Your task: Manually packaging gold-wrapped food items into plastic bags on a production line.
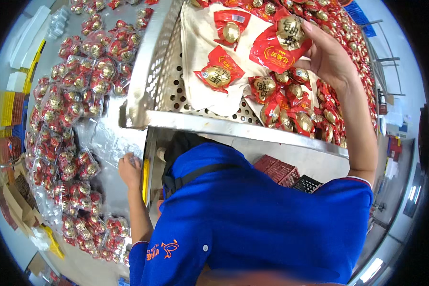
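My right hand [325, 53] grips a wrapped egg [290, 32] with a gold middle and red wrapper ends, held above the perforated steel tray [169, 93]. Beneath it, a cream cloth [196, 64] lines part of the tray. Two similar wrapped eggs lie apart on the cloth, one upper [231, 32] and one lower [220, 75]. More are heaped at the right [302, 121]. My left hand [129, 171] is low at the edge of the steel table [118, 193], fingers curled; whether it holds anything is unclear.
Clear plastic packs of wrapped eggs [80, 75] crowd the table's left side. Stacked clear empty trays [58, 22] stand at its far end. The tray's metal rim [236, 128] runs before my body. Dark red crates [277, 169] sit below; yellow crates [3, 107] stand far left.
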A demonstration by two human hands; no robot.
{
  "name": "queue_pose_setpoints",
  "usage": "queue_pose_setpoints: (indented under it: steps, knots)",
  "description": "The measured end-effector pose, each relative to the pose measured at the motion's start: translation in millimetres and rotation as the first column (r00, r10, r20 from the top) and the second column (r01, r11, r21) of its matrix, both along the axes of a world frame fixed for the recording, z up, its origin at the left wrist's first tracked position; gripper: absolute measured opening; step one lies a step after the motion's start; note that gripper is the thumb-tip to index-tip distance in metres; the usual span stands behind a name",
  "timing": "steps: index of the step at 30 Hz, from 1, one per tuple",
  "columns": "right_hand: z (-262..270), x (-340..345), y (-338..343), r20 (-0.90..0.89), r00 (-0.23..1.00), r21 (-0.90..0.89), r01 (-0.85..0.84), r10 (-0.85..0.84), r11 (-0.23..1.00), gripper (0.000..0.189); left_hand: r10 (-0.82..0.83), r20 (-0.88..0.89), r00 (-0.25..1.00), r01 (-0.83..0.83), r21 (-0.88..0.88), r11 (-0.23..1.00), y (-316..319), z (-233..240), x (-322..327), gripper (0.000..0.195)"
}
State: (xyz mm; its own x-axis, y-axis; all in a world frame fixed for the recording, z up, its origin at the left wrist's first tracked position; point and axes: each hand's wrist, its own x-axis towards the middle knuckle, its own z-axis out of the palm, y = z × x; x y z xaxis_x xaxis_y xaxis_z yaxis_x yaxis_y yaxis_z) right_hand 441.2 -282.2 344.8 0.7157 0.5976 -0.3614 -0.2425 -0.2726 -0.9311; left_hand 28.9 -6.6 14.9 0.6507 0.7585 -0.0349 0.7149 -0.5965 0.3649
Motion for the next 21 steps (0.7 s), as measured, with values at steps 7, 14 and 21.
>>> queue_pose_setpoints:
  steps: [7, 14, 21]
  knots:
    - [6.1, -136.3, 62.2, 0.697, 0.705, 0.213, -0.034, -0.128, 0.976, 0.081, -0.028, -0.039, 0.999, 0.026, -0.058, 0.998, 6.0, -9.9, -11.8, 0.023]
    - [-135.1, -260.4, 197.7, 0.922, 0.218, -0.138, -0.588, 0.320, 0.797, 0.040, 0.162, 0.542, 0.824, 0.012, -0.303, 0.953, 2.5, -59.4, -9.7, 0.013]
    - [-310.0, -267.0, 230.2, 0.628, 0.590, -0.157, -0.542, 0.507, 0.826, 0.053, -0.129, 0.126, 0.984, 0.136, -0.049, 0.989, 17.0, -9.8, -13.5, 0.016]
